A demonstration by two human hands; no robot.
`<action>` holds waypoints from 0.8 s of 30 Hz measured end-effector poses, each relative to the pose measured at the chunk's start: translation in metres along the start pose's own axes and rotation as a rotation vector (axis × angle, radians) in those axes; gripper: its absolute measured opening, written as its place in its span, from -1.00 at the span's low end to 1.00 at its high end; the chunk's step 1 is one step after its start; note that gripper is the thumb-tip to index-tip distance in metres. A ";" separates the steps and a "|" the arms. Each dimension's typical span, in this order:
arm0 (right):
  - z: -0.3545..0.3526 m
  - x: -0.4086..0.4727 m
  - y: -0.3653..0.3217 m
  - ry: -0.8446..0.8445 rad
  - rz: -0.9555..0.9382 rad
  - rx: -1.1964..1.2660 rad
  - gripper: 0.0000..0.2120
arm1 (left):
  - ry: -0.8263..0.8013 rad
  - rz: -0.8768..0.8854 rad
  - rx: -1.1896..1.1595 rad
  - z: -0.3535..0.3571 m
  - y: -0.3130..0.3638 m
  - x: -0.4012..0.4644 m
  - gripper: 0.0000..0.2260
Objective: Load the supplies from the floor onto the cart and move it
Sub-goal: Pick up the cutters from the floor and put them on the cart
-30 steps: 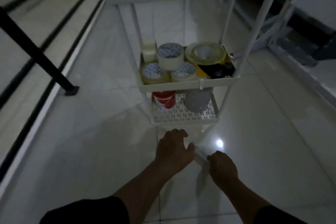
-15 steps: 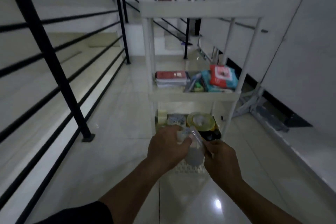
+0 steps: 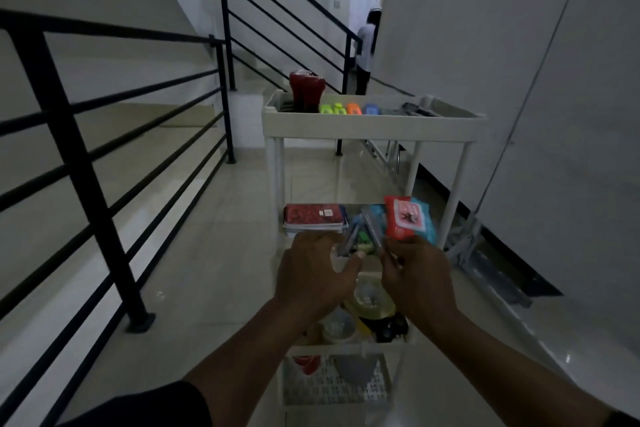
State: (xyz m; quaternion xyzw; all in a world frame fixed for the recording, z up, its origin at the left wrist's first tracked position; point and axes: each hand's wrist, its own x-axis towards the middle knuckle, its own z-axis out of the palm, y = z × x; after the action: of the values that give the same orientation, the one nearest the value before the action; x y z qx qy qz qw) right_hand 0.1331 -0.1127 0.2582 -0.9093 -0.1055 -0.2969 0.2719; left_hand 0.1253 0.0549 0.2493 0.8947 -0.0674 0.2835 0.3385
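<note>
Four shelves are showing on the cart [image 3: 374, 126], standing on tile beside the railing [image 3: 69, 135]. Left hand [image 3: 317, 276] is hovering half-curled, fingers loosely spread, over the second shelf's near edge. Right hand [image 3: 414, 279] is pinching a thin clear item [image 3: 372, 230], identity unclear, beside the red packet [image 3: 403, 218].

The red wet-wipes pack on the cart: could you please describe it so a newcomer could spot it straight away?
Find the white tiered cart in the hallway beside the black railing. On its second shelf from the top, at the right end, the red wet-wipes pack lies on a blue packet. Unlike the red notebook at the left end, it is soft.
</note>
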 end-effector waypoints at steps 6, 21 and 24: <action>0.024 0.056 -0.005 -0.108 0.215 0.071 -0.74 | -0.371 -0.002 0.353 0.027 -0.037 -0.005 -0.23; 0.078 0.110 0.002 -0.250 0.083 -0.144 -0.82 | -0.288 0.154 0.456 0.043 -0.059 -0.021 -0.16; 0.079 0.107 0.004 -0.242 -0.003 -0.170 -0.86 | -0.280 0.149 0.458 0.044 -0.057 -0.021 -0.16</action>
State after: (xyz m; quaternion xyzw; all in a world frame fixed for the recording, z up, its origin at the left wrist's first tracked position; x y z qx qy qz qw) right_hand 0.2587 -0.0688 0.2664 -0.9580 -0.1133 -0.1935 0.1786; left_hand 0.1464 0.0684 0.1782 0.9710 -0.1134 0.1891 0.0929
